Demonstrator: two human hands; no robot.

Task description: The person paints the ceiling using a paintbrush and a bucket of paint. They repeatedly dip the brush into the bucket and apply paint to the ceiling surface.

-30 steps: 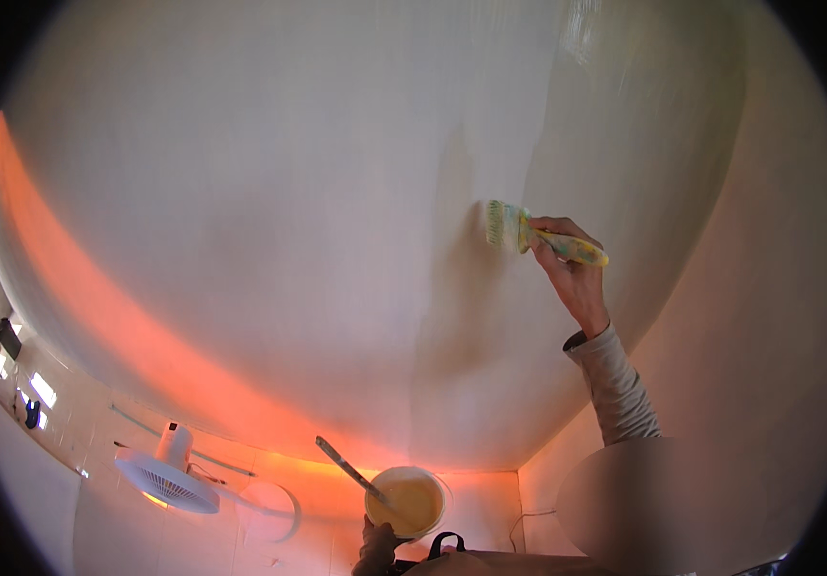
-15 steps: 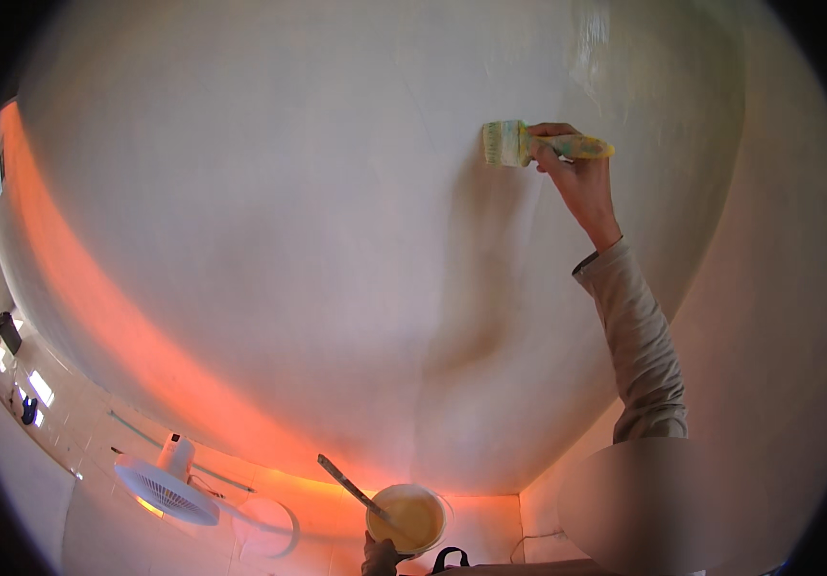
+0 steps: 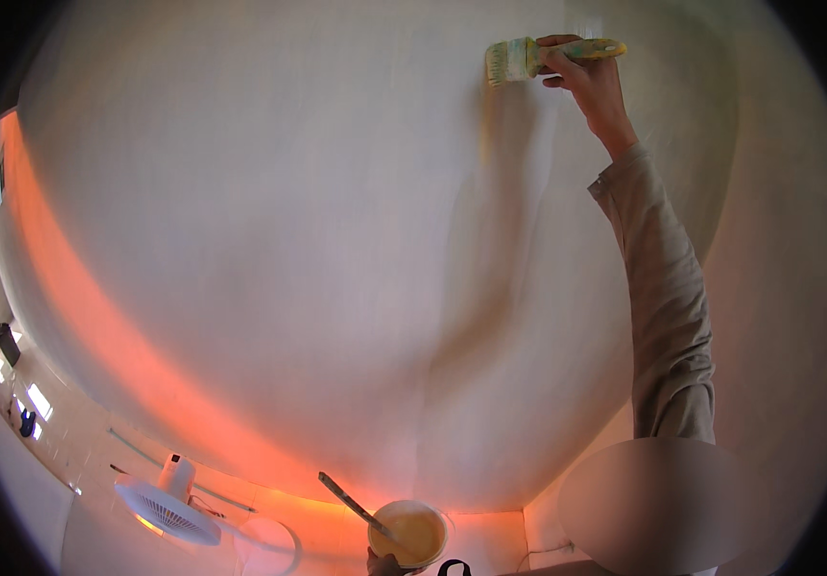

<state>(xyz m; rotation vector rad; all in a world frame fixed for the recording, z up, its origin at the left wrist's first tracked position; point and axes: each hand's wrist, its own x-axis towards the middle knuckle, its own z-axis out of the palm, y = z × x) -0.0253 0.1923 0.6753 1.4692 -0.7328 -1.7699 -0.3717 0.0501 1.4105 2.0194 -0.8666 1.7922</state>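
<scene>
High on the pale wall (image 3: 336,240), my right hand (image 3: 581,82) grips a wide paintbrush (image 3: 519,60) by its paint-smeared handle. Its bristles point left and meet the wall surface, with a faint yellowish streak just below them. Down at the lower edge, my left hand (image 3: 386,564) is closed at the side of a round white bucket (image 3: 447,528), its fingers partly hidden. Creamy yellow paint (image 3: 418,534) fills part of the bucket. A long flat stick (image 3: 344,493) stands tilted in the paint and leans over the rim to the left.
A white fan (image 3: 168,509) stands on the tiled floor (image 3: 77,437) at the lower left, with a pale round shape (image 3: 267,545) beside it. Orange light runs along the wall's lower edge. Another wall (image 3: 788,288) meets this one on the right. A black strap (image 3: 454,568) shows near the bucket.
My right hand and the paintbrush have moved upward along the wall, the arm stretching higher. The yellowish streak now shows below the bristles. My left hand and the bucket sit slightly lower in view.
</scene>
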